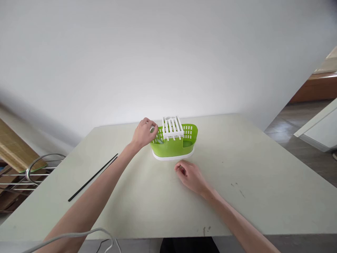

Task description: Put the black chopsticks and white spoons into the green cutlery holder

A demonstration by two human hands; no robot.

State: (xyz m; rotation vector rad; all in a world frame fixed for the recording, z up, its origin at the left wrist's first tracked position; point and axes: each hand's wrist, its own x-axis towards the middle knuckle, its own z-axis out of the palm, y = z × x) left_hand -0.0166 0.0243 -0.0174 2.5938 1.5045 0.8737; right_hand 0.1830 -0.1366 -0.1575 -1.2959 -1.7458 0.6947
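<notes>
A green slotted cutlery caddy (170, 148) with a white base and a white slatted rack (172, 128) across its middle stands toward the back of the table. At its left end, my left hand (144, 133) is closed on what looks like a spoon (159, 140), its pale rounded end at my fingertips and its handle slanting down into the left compartment. My fingers partly cover it. In front of the caddy, my right hand (190, 175) rests on the table with curled fingers and nothing visible in them.
Two black chopsticks (92, 177) lie on the pale table (237, 203) to the left, partly behind my left forearm. A white wall (168, 63) rises behind the table. A metal wire rack (34, 174) stands off the left edge, and a grey cable (76, 233) crosses the lower left.
</notes>
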